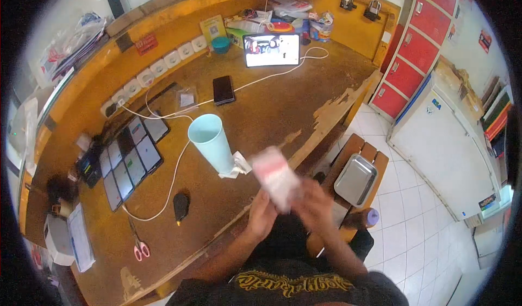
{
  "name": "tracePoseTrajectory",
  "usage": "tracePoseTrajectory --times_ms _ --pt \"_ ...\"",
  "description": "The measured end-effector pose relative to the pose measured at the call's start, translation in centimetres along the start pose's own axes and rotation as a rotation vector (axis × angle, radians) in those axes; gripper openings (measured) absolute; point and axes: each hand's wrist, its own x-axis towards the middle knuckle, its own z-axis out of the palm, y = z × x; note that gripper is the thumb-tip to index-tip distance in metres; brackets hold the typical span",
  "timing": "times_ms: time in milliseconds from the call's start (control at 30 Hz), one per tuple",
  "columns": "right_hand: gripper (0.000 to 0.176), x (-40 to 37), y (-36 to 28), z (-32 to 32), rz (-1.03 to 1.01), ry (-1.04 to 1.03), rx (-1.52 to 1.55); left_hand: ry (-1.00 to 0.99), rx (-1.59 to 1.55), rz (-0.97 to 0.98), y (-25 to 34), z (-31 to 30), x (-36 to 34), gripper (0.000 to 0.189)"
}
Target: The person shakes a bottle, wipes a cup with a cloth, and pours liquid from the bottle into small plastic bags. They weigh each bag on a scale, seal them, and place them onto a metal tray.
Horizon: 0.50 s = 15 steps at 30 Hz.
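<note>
A small white packet with a reddish band [273,174], smeared by motion, is held above the front edge of the desk. My left hand [262,217] grips its lower left side, thumb pointing up along it. On the other side, my right hand [313,204] is closed around its lower right end. Just left of the packet stands a tall light-blue cup [211,145], with crumpled white tissue [237,166] at its base. What the packet contains cannot be seen.
Phones in a rack [130,162], a white cable [173,183], a black-and-yellow cutter [181,207] and pink-handled scissors [141,250] lie to the left. A lit tablet [272,50] and a dark phone [223,90] sit farther back. A metal tray [356,181] rests on a wooden bench at right.
</note>
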Motion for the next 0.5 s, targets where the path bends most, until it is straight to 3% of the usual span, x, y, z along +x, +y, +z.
tracePoseTrajectory --times_ms 33,67,133,167,200,233,267,333,400,467,500 --pt "0.025 -0.4 -2.5 -1.9 -0.063 -0.153 0.009 0.094 0.096 -0.115 -0.1 0.1 0.2 0.058" --pt "0.026 -1.6 -3.7 -3.0 -0.027 -0.211 -0.038 0.133 0.151 -0.186 -0.2 0.8 0.5 0.050" --pt "0.028 -3.6 -4.4 -4.6 0.010 -0.271 -0.090 -0.061 0.492 -0.129 -1.6 -0.4 0.0 0.033" --pt "0.027 -4.2 -4.4 -5.1 0.193 -0.043 0.027 -0.064 0.490 -0.130 -1.6 -0.8 0.0 0.033" --pt "0.027 -4.6 -4.6 -5.6 0.376 0.187 0.145 -0.312 0.747 -0.176 -0.8 -0.2 -0.2 0.035" --pt "0.022 -3.8 -5.3 -5.9 0.503 0.187 0.109 -0.567 0.998 -0.222 -0.4 0.1 -0.4 0.038" --pt "0.022 -4.6 -4.3 -6.6 0.508 0.190 0.107 -0.570 0.995 -0.227 -0.8 -0.4 -0.5 0.038" --pt "0.023 -7.7 -0.5 -7.9 0.760 -0.408 0.262 -0.690 1.147 -0.380 -2.1 -1.7 -0.7 0.042" --pt "0.021 -9.1 0.3 -7.4 0.677 -0.393 0.274 -0.673 1.073 -0.363 -3.1 -3.0 -1.1 0.044" --pt "0.020 -9.5 0.1 -6.6 0.946 -0.425 0.405 -0.678 1.173 -0.293 -5.0 -6.6 -1.6 0.047" --pt "0.020 -10.2 0.3 -6.4 0.951 -0.426 0.407 -0.678 1.171 -0.299 -5.0 -6.9 -2.1 0.047"
